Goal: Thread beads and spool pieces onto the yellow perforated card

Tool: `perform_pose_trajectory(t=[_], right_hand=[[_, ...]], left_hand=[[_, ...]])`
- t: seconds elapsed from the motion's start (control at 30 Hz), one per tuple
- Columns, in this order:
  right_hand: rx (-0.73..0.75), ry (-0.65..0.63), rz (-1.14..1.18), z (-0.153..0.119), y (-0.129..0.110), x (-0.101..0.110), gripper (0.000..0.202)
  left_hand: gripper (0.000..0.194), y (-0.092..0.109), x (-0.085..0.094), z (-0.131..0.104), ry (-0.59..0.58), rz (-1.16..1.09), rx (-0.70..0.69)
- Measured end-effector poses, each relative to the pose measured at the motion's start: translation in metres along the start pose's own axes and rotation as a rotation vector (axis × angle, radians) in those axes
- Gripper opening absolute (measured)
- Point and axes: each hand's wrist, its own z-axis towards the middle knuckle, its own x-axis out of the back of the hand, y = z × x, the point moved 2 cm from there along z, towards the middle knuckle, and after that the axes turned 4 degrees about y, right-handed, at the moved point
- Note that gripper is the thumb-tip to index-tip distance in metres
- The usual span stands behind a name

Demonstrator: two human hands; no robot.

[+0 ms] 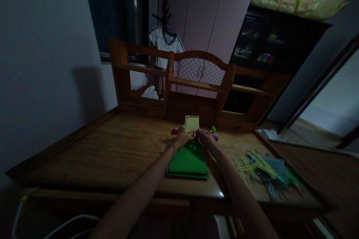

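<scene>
My left hand (183, 139) pinches the lower edge of a yellow paper card (192, 123). Small punched holes run along the card's top and left edges. Against the card's lower right corner, the fingers of my right hand (206, 139) close round a small purple paper punch (198, 133), mostly hidden by them. Under both hands lies a stack of green foam or paper sheets (187, 165). Close by on the left are a red round punch (175, 131) and tiny yellow paper bits (169, 136). Right of my right hand sit a green round piece (213, 129) and a purple one (215, 137).
A heap of punched paper strips and scraps (260, 170) covers the desk's right side. The wooden desk (112, 149) has a shelf unit (196, 82) along its back. A white cable (75, 217) hangs at the lower left. The room is dim.
</scene>
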Motion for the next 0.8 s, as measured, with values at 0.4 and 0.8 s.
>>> perform_pose_trajectory(t=[0.4,0.8], right_hand=[[-0.005,0.0,-0.002,0.0017,0.005,0.0034,0.035],[0.006,0.066,-0.011,0.0036,0.0076,0.0042,0.029]], left_hand=[[0.036,0.0031,0.0007,-0.0002,-0.001,0.019,0.019],[0.039,0.0007,0.0001,0.0016,-0.033,-0.017,0.024]])
